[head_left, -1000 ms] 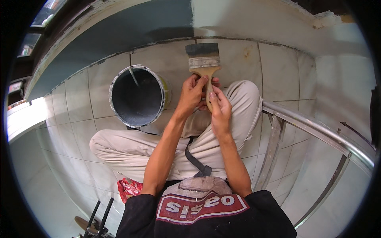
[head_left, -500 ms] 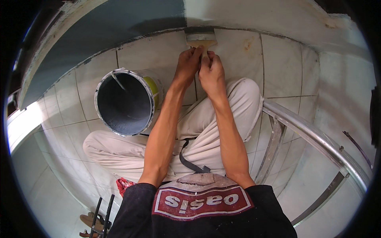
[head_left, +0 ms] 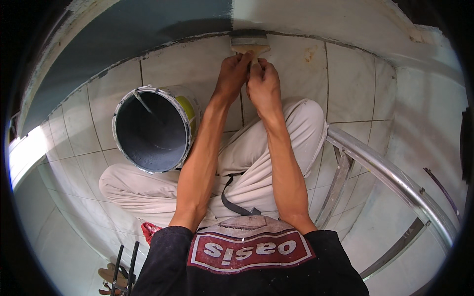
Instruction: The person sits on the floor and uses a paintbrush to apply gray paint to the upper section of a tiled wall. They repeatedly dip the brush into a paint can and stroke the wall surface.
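Note:
Both my hands are closed around the handle of a wide flat paintbrush, side by side. My left hand has its thumb up against the brush's wooden neck, and my right hand wraps the lower handle. The bristles point away from me and meet the bottom of the wall, where it joins the tiled floor. Dark blue-grey paint covers the wall left of the brush; to the right the wall is pale. By my left forearm stands an open bucket, its inside coated with grey paint.
My folded legs in pale trousers rest on the white tiles. A metal ladder-like frame lies close on my right. Far back at lower left are black bars and a brown sandal.
The brush stays at the foot of the wall, with both hands still on it and only slightly shifted. The whole view has tilted a little, so the bucket appears lower and further left.

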Motion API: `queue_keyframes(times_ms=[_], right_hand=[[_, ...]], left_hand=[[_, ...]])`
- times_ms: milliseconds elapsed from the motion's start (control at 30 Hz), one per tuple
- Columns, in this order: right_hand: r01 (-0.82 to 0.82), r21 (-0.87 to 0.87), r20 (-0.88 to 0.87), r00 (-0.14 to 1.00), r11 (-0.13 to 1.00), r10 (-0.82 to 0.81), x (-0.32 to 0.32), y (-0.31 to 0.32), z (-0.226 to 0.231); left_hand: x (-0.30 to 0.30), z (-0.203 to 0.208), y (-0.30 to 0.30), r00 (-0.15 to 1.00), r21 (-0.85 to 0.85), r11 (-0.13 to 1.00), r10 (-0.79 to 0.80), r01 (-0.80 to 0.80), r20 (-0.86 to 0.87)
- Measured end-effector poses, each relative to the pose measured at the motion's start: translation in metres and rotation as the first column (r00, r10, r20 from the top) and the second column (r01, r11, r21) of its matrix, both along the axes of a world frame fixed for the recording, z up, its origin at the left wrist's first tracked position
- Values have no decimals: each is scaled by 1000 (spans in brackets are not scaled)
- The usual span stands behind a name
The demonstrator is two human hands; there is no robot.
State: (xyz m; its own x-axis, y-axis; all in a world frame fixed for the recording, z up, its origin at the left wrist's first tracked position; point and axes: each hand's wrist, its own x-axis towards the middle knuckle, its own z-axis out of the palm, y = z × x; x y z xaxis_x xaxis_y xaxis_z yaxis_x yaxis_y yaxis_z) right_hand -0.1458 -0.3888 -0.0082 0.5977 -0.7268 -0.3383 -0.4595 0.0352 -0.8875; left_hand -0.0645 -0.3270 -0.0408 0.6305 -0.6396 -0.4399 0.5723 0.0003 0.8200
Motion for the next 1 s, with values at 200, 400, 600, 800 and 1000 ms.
queue_keyframes(times_ms=[200, 400, 600, 800, 1000], right_hand=[[-8, -34, 70, 997, 999, 10, 9, 1, 8], [19, -153, 193, 981, 988, 11, 11, 10, 44], [43, -161, 343, 939, 986, 15, 4, 19, 85], [19, -185, 449, 891, 983, 67, -9, 22, 125], [45, -217, 542, 837, 975, 82, -25, 37, 132]], left_hand=[[7, 8, -6, 994, -64, 995, 79, -74, 76], [9, 43, -5, 993, -90, 994, 73, -64, 95], [6, 91, -4, 976, -182, 977, 144, -114, 163], [0, 148, 1, 962, -315, 947, 142, -64, 233], [-18, 162, 11, 953, -349, 936, 150, -51, 263]])
